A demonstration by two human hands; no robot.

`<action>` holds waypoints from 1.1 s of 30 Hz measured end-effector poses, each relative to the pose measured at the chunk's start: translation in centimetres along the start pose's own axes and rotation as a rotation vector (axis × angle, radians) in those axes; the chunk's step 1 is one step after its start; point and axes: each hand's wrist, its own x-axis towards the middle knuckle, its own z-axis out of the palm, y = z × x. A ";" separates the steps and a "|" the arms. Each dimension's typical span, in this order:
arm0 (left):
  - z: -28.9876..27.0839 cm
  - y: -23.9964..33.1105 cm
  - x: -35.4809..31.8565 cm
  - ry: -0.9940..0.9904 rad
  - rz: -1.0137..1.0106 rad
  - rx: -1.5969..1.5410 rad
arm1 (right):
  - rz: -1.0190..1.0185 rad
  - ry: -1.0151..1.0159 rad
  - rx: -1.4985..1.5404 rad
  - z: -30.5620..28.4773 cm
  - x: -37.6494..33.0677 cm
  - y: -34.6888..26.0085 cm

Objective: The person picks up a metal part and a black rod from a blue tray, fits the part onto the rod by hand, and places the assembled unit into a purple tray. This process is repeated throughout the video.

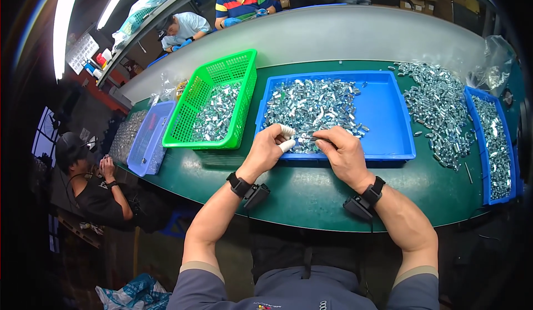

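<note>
Both my hands meet over the near side of a blue tray (pixel 388 121) heaped with small shiny metal parts (pixel 311 101). White covers wrap the thumb and index finger of my left hand (pixel 266 150), which are bent together in a pinch. What lies between those fingertips is too small to tell apart from the parts behind. My right hand (pixel 347 151) is closed on a thin dark tool (pixel 313 138), its tip directed at the left fingertips. Most of the tool is hidden by my fingers.
Left of the tray stands a green basket (pixel 173 129) with more parts, then a pale blue bin (pixel 136 157). Loose parts (pixel 438 110) are piled on the green table (pixel 300 199) at right, beside a narrow blue tray (pixel 484 193). Co-workers (pixel 94 182) sit left and beyond the grey partition (pixel 333 35).
</note>
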 end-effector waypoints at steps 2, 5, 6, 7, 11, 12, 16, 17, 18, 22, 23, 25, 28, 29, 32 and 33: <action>0.2 -0.2 -0.1 -0.029 0.097 0.023 | -0.005 0.014 -0.003 0.2 -0.1 0.0; 0.6 0.4 -0.5 -0.021 0.212 0.081 | 0.035 0.040 0.065 0.6 -0.2 0.2; 0.8 0.7 -0.7 -0.014 0.271 0.111 | 0.039 0.039 0.063 0.5 -0.3 0.2; 1.0 1.0 -0.8 -0.015 0.270 0.108 | 0.043 0.013 0.029 0.4 -0.3 0.1; 1.4 2.0 -0.8 -0.031 0.249 0.024 | 0.015 -0.024 -0.064 0.0 0.0 0.1; 1.3 2.2 -0.8 -0.017 0.323 0.097 | -0.013 -0.009 -0.086 -0.1 -0.1 0.2; 1.2 1.8 -0.7 0.028 0.487 0.236 | -0.035 -0.006 -0.122 0.1 0.0 0.0; 1.4 1.3 -0.7 0.025 0.496 0.225 | -0.027 -0.011 -0.127 0.1 0.0 -0.1; 1.5 0.9 -0.8 0.024 0.506 0.215 | -0.046 -0.013 -0.133 0.2 0.1 -0.1; 2.0 0.4 -0.9 0.029 0.479 0.174 | 0.053 -0.067 -0.186 0.1 0.0 -0.2; 2.0 0.4 -0.9 0.043 0.491 0.172 | 0.083 -0.072 -0.150 0.0 0.0 -0.4; 2.0 0.2 -0.9 0.055 0.477 0.143 | 0.143 -0.086 -0.077 0.0 0.2 -0.7; 2.1 0.4 -0.8 0.059 0.485 0.114 | 0.067 -0.155 -0.279 -0.8 0.3 -0.5; 2.0 0.5 -0.9 0.046 0.488 0.112 | 0.037 -0.187 -0.371 -0.8 0.4 -0.5; 1.9 0.5 -1.1 0.040 0.495 0.098 | 0.033 -0.187 -0.310 -0.8 0.7 -0.7; 1.9 0.5 -1.2 0.038 0.493 0.090 | 0.036 -0.187 -0.275 -0.7 0.8 -0.8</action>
